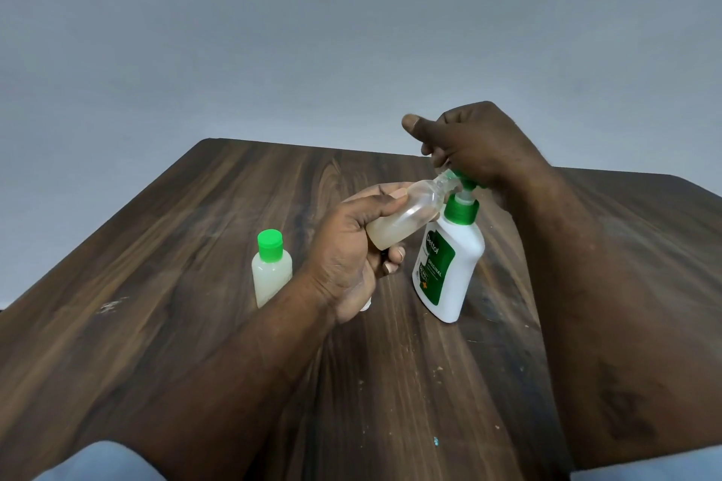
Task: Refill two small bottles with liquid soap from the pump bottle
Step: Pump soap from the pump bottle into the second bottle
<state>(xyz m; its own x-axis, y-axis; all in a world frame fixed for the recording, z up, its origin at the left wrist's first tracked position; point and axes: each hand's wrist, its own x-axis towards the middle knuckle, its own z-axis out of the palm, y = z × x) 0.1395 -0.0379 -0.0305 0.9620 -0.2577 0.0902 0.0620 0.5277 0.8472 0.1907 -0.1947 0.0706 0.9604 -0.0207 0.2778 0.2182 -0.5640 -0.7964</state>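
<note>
A white pump bottle (449, 266) with a green label and green collar stands on the wooden table (195, 285). My right hand (476, 144) rests over its green pump head, fingers curled on it, thumb sticking out left. My left hand (351, 254) grips an uncapped clear small bottle (406, 215), tilted with its mouth against the pump nozzle; pale soap fills its lower part. A second small bottle (270, 269), full of pale soap and closed with a green cap, stands upright to the left of my left wrist.
The dark wood table runs to a far edge in front of a plain grey wall (351, 31). A small white object (367, 305) peeks out under my left hand. Light blue fabric (97, 461) shows at the bottom corners.
</note>
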